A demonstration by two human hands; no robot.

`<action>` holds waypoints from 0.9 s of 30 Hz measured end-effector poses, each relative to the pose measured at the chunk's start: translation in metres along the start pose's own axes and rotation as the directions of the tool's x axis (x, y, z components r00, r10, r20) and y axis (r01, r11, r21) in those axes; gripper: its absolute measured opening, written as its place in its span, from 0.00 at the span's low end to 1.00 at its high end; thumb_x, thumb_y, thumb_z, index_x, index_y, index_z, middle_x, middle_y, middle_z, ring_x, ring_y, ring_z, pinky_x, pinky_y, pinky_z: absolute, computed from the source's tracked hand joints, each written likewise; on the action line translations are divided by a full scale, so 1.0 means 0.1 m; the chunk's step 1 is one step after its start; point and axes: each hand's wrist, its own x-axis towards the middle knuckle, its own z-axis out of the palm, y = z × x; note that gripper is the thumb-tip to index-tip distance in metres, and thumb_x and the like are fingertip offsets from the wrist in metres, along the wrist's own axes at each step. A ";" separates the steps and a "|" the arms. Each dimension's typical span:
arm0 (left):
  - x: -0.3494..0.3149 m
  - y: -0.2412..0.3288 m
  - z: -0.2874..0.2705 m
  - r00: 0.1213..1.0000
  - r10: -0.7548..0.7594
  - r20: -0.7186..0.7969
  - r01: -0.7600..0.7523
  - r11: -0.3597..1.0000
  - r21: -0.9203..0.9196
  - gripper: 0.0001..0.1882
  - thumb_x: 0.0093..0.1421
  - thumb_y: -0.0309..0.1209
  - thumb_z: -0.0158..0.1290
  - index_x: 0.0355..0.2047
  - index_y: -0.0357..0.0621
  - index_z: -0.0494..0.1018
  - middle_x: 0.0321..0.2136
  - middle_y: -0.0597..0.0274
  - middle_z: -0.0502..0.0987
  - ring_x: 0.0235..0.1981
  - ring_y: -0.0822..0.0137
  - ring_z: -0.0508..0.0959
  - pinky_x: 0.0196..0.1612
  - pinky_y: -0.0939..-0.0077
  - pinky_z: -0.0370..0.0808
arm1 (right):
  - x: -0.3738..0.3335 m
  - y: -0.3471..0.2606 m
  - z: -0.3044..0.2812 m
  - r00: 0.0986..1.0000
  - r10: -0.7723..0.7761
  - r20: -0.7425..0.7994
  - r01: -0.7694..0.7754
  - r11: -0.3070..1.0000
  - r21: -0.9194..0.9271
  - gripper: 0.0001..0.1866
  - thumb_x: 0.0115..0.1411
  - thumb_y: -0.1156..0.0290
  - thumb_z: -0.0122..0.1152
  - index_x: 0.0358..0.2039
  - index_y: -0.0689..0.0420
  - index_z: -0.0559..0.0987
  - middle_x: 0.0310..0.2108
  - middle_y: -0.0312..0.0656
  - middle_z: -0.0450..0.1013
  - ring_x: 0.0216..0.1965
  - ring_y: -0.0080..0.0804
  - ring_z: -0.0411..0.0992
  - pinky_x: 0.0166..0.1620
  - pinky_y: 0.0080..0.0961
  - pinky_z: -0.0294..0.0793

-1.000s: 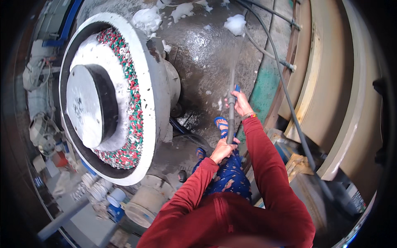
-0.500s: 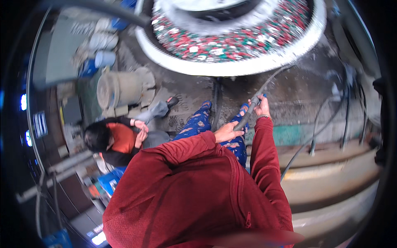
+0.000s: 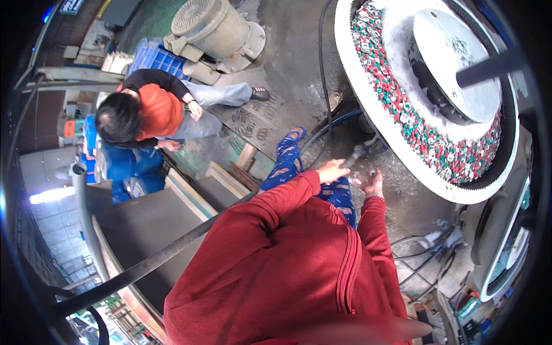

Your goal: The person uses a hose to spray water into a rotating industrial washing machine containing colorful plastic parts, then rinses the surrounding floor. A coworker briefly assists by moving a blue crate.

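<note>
Both my hands are held out in front of my legs, below the rim of a large round white tub (image 3: 368, 106). Red, green and white small pieces (image 3: 411, 123) fill the ring of the tub around a foamy white centre. My left hand (image 3: 332, 171) reaches rightward with its fingers stretched, close to a grey pipe end or fitting (image 3: 360, 152) under the tub. Opposite it, my right hand (image 3: 375, 185) is turned palm inward, fingers apart. A blurred pale patch, perhaps water, shows between the hands; I make out no held object there.
A person (image 3: 155, 109) in an orange and black top sits to the left. Beyond stands a beige cylindrical machine (image 3: 210, 26). Blue drums (image 3: 129, 164) and a dark-topped table (image 3: 149, 233) lie at lower left. Black hoses (image 3: 325, 75) cross the wet floor; more cables lie right.
The grey hose that both my hands held is no longer in them. My view has turned, so the tub now appears at the right and the seated person higher up.
</note>
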 end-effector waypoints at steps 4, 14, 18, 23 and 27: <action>0.28 -0.18 -0.36 0.993 -0.070 -0.092 0.027 0.914 -0.406 0.32 0.55 0.41 0.52 0.57 0.43 0.54 0.11 0.73 0.60 0.08 0.81 0.58 0.10 0.84 0.56 | -0.12 -0.02 -0.27 0.995 -0.045 -0.089 0.024 0.974 -0.227 0.36 0.58 0.49 0.43 0.63 0.43 0.42 0.64 0.39 0.37 0.59 0.53 0.47 0.45 0.61 0.62; 0.35 -0.48 -0.90 0.960 -0.085 -0.268 -0.162 0.611 -0.775 0.11 0.56 0.36 0.51 0.35 0.45 0.68 0.12 0.74 0.60 0.11 0.81 0.61 0.12 0.86 0.55 | -0.39 -0.09 -0.64 0.972 0.030 -0.231 -0.152 0.834 -0.530 0.29 0.59 0.59 0.41 0.61 0.50 0.51 0.57 0.48 0.56 0.48 0.47 0.62 0.44 0.44 0.69; 0.39 -0.41 -1.13 0.947 -0.151 -0.285 -0.184 0.472 -0.862 0.10 0.56 0.37 0.52 0.35 0.46 0.69 0.11 0.74 0.58 0.10 0.81 0.58 0.12 0.85 0.55 | -0.30 -0.07 -0.08 0.976 -0.187 -0.111 -0.003 0.502 -0.865 0.25 0.58 0.64 0.46 0.55 0.57 0.63 0.44 0.47 0.70 0.33 0.40 0.71 0.36 0.32 0.72; 0.63 -0.20 -1.65 0.977 -0.119 -0.177 -0.121 0.374 -0.920 0.10 0.55 0.40 0.52 0.33 0.51 0.68 0.10 0.74 0.57 0.08 0.80 0.56 0.12 0.82 0.55 | -0.28 0.28 1.15 0.870 -0.263 0.416 0.374 -0.196 -0.906 0.25 0.50 0.81 0.43 0.51 0.57 0.68 0.41 0.51 0.72 0.43 0.38 0.72 0.46 0.28 0.69; 0.92 0.06 -2.10 0.994 -0.082 -0.068 -0.050 0.202 -0.978 0.09 0.54 0.40 0.53 0.31 0.52 0.68 0.10 0.74 0.57 0.08 0.80 0.57 0.11 0.82 0.56 | -0.26 0.60 2.14 0.799 -0.152 0.582 0.550 -0.205 -0.809 0.35 0.42 0.87 0.42 0.55 0.54 0.62 0.46 0.52 0.68 0.50 0.46 0.65 0.53 0.30 0.63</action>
